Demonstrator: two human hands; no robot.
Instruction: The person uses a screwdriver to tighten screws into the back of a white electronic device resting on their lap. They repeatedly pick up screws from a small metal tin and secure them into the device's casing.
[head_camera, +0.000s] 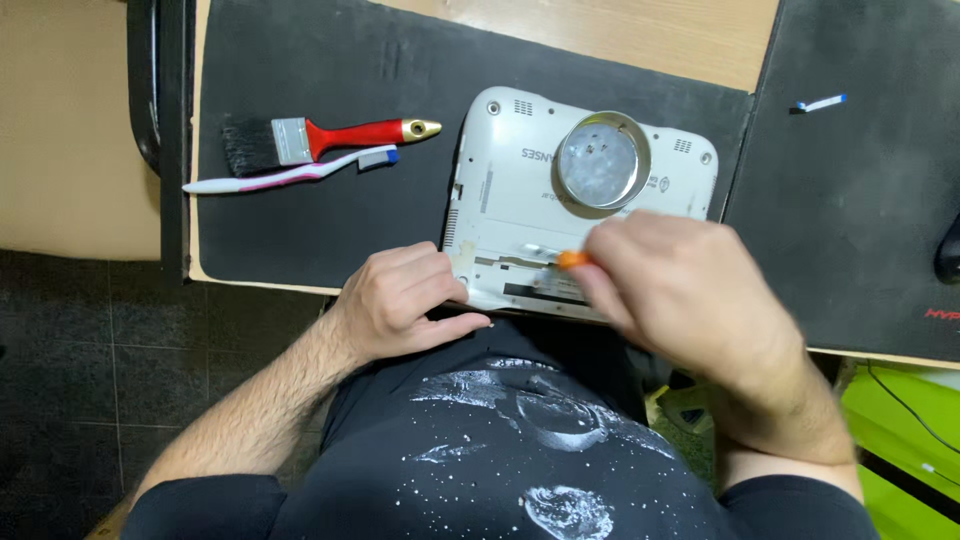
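Observation:
A white laptop (520, 200) lies bottom side up on a black mat (350, 150). A round metal dish (603, 163) rests on its underside. My left hand (405, 300) presses on the laptop's near left corner, fingers curled over the edge. My right hand (680, 290) is closed around an orange-handled tool (573, 260), likely a screwdriver, with its tip over the open bay along the laptop's near edge. The tool's tip is blurred and mostly hidden.
A red-handled paintbrush (320, 138) and a white and pink toothbrush (290, 175) lie on the mat to the left. A second black mat (850, 200) at right carries a small white and blue strip (820, 103). A dark mouse (950, 250) sits at the right edge.

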